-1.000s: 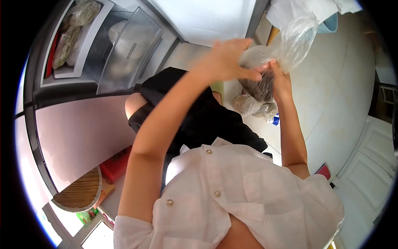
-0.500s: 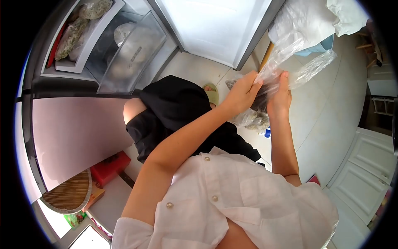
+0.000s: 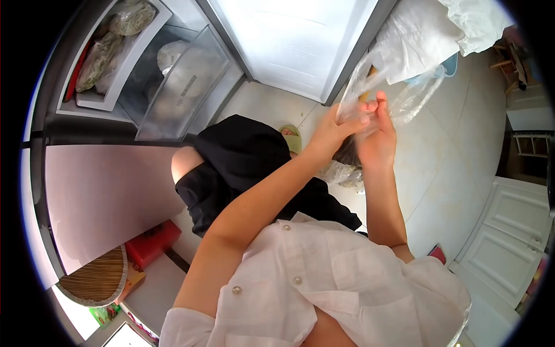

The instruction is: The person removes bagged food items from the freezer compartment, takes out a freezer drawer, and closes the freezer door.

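Plastic of the clear bag (image 3: 415, 106) is pinched in the left hand (image 3: 330, 136); whether the right hand (image 3: 377, 143) grips too (fingers overlap it), I can't tell. It hangs above the floor near the white door's (image 3: 292, 43) corner; gentle, even tension best spares thin film.

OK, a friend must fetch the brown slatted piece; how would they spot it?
Find the large pinkish panel at left. Just below it, beside the red box, is the slatted piece. Unlike the box, it has a curved, pale rim.
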A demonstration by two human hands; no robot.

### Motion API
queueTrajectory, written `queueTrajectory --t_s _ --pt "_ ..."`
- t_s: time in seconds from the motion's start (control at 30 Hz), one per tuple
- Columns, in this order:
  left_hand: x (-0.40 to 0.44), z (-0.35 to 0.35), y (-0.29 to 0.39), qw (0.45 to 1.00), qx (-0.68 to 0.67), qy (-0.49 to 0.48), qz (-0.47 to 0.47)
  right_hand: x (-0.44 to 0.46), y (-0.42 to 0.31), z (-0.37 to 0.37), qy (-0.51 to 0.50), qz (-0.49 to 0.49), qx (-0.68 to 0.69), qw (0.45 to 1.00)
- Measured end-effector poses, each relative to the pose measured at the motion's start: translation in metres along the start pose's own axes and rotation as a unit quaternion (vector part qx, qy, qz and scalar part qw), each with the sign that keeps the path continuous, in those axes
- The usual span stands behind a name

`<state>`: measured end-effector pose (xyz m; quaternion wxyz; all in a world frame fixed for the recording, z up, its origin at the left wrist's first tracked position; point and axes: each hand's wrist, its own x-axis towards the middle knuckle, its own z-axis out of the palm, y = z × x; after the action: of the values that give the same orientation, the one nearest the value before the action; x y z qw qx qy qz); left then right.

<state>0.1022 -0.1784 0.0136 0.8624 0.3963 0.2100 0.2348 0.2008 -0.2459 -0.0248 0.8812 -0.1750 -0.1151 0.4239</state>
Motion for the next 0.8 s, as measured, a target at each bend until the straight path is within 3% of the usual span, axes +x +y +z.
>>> queueTrajectory --t_s 0.07,0.17,0.27,0.37,0.4,0.43,0.47,0.5,0.53,0.57,0.63,0.7,0.73,0.8 --pt "0.004 -0.002 -0.005 0.999 0.003 0.034 -0.015 0.000 0.004 0.014 0.041 -0.004 -0.085 0.996" --pt "0.013 -0.011 -0.022 0.997 -0.045 0.068 -0.015 0.003 0.000 0.004 0.058 -0.019 -0.088 0.994" --pt "0.028 -0.034 -0.052 0.991 -0.095 0.094 -0.020 0.004 -0.004 0.024 0.227 -0.032 -0.009 0.973" --pt "0.025 -0.021 -0.044 0.982 -0.169 0.080 -0.003 0.000 -0.009 -0.012 0.041 0.082 0.070 0.993" --pt "0.017 -0.007 -0.023 0.979 -0.132 0.144 -0.055 -0.002 -0.006 0.001 0.101 0.078 0.011 0.992" --pt "0.031 -0.027 -0.058 0.992 -0.123 0.030 0.002 -0.002 -0.001 0.005 0.115 0.049 -0.112 0.986" --pt "0.019 -0.015 -0.033 0.994 -0.062 -0.066 0.065 -0.005 0.002 0.003 0.146 0.029 -0.214 0.965" --pt "0.001 0.011 -0.011 0.992 -0.101 0.033 0.061 -0.007 0.007 -0.009 0.197 0.026 -0.290 0.936" --pt "0.002 0.011 -0.019 0.994 0.006 0.069 0.085 -0.012 0.012 -0.038 0.186 -0.016 -0.295 0.937" --pt "0.011 0.004 -0.042 0.985 0.069 0.079 0.138 -0.013 0.013 -0.036 0.181 0.013 -0.272 0.945" --pt "0.019 -0.002 -0.054 0.936 0.242 0.074 0.246 -0.014 0.019 -0.046 0.169 -0.036 -0.298 0.939" --pt "0.018 -0.006 -0.041 0.829 0.414 0.041 0.373 -0.015 0.019 -0.051 0.165 -0.041 -0.360 0.917" --pt "0.010 -0.012 -0.029 0.829 0.420 -0.026 0.369 -0.015 0.019 -0.054 0.161 -0.046 -0.407 0.898" --pt "0.010 -0.014 -0.016 0.725 0.496 -0.023 0.477 -0.013 0.014 -0.067 0.137 -0.053 -0.581 0.800"
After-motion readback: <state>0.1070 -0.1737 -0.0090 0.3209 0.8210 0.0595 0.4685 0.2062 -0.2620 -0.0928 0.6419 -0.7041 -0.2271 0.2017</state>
